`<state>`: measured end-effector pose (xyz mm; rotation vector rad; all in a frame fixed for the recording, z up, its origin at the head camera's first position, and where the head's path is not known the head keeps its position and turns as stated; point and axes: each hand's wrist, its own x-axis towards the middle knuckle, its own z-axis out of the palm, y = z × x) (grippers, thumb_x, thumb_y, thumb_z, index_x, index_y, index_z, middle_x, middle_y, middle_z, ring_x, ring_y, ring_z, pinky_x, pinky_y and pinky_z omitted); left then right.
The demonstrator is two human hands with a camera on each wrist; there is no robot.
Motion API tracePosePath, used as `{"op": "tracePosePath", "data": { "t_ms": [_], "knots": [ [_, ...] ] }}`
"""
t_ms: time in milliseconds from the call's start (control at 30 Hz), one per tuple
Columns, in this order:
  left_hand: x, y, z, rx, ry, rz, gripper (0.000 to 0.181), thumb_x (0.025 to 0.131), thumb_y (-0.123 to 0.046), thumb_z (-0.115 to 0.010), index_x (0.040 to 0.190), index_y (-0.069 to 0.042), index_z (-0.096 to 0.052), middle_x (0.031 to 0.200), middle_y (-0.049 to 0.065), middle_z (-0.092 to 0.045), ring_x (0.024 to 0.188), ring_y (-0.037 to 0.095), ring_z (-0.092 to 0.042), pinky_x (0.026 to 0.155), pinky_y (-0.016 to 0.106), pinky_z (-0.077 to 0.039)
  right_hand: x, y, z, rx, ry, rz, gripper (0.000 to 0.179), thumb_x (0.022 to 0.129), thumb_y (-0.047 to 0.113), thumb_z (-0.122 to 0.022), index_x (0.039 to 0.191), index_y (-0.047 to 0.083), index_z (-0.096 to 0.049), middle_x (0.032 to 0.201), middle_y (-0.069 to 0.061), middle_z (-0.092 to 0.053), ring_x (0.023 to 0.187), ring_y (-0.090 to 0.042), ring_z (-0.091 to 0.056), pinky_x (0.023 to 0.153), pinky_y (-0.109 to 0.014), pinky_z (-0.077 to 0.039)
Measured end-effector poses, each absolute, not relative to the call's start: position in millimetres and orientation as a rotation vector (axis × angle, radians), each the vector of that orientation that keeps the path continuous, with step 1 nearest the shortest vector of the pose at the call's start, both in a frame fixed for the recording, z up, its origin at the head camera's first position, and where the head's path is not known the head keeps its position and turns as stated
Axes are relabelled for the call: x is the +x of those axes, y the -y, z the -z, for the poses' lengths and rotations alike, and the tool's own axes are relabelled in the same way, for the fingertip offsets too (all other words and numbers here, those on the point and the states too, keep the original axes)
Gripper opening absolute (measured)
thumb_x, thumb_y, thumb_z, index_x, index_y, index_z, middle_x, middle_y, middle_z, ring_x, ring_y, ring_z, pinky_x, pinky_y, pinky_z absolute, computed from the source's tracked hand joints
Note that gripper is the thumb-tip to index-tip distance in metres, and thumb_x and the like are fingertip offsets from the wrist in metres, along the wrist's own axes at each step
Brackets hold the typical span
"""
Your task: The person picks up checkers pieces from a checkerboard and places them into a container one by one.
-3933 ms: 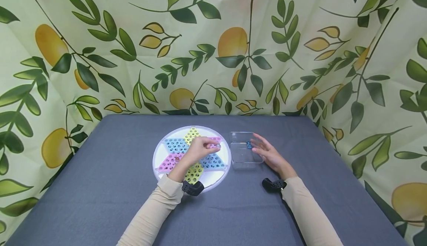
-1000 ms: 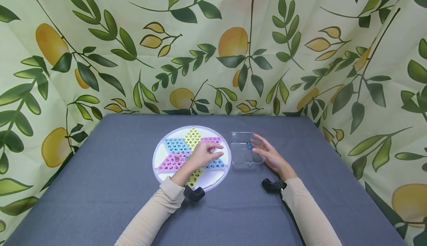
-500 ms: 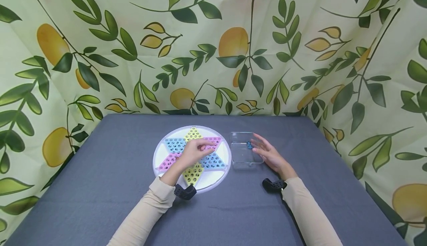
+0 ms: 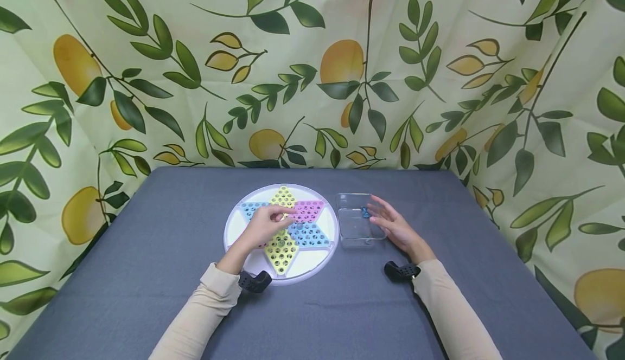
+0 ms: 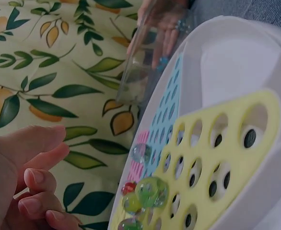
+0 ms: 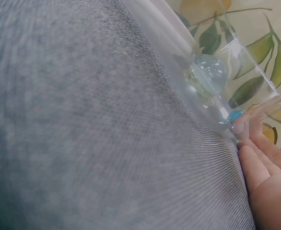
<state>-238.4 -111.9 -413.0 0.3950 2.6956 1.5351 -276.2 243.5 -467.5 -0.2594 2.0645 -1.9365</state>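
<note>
A round white Chinese checkers board (image 4: 312, 262) with a yellow, pink and blue star of holes lies on the table. My left hand (image 4: 266, 224) hovers over its left-middle part, fingers loosely bent; the left wrist view shows nothing between the thumb and fingers. Several glass marbles sit on the board, among them a green marble (image 5: 151, 191), a red marble (image 5: 128, 188) and a clear bluish marble (image 5: 141, 153). My right hand (image 4: 397, 230) rests against the right side of a clear box (image 4: 356, 237), fingers fairly straight. Blue marbles (image 4: 365, 212) lie inside the box.
Dark grey cloth covers the table (image 4: 342, 311). Behind it hangs a fabric backdrop (image 4: 293, 94) printed with leaves and lemons. The box stands close to the board's right edge. A black wrist camera (image 4: 255, 282) sits on my left wrist.
Earliest, my left hand pinched a small marble over the board's right side. A second ago its fingertips were apart there; since then it has moved left. The right hand and box have stayed put.
</note>
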Motion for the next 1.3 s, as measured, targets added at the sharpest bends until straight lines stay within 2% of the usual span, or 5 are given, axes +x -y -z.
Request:
{"op": "tracePosePath", "data": {
  "t_ms": [233,567,900,1300],
  "knots": [
    [-240,125,413,0.388,-2.748,-1.494,0.029,0.087,-0.017,-0.070,0.112,-0.003,-0.070,0.065,-0.002,-0.039,0.062,0.011,-0.036,0.057,0.019,-0.030,-276,-244,467,-0.255,-2.069,1.928,0.075,0.096,0.015,-0.056,0.155,0.015,-0.009,0.162,-0.018,-0.014,0.152,-0.035,-0.008,0.121,-0.059,-0.005],
    [-246,156,417,0.374,-2.726,-1.444,0.031,0.087,-0.019,-0.069,0.113,-0.002,-0.069,0.064,-0.005,-0.039,0.057,0.006,-0.034,0.054,0.018,-0.032,-275,-244,467,-0.265,-2.077,1.929,0.074,0.097,0.016,-0.056,0.155,0.016,-0.010,0.162,-0.018,-0.015,0.152,-0.034,-0.009,0.122,-0.057,-0.006],
    [-249,173,423,0.387,-2.697,-1.350,0.033,0.086,-0.021,-0.071,0.113,-0.003,-0.070,0.066,-0.003,-0.044,0.063,0.009,-0.039,0.057,0.019,-0.034,-274,-244,465,-0.275,-2.075,1.927,0.074,0.097,0.014,-0.055,0.155,0.015,-0.009,0.161,-0.020,-0.014,0.152,-0.036,-0.008,0.122,-0.058,-0.005],
    [-250,184,427,0.447,-2.674,-1.212,0.029,0.083,-0.021,-0.073,0.107,-0.005,-0.073,0.059,-0.006,-0.038,0.055,0.006,-0.033,0.052,0.018,-0.031,-273,-244,465,-0.245,-2.057,1.940,0.074,0.096,0.014,-0.056,0.155,0.019,-0.012,0.162,-0.018,-0.014,0.152,-0.034,-0.008,0.122,-0.056,-0.005]
  ]
}}
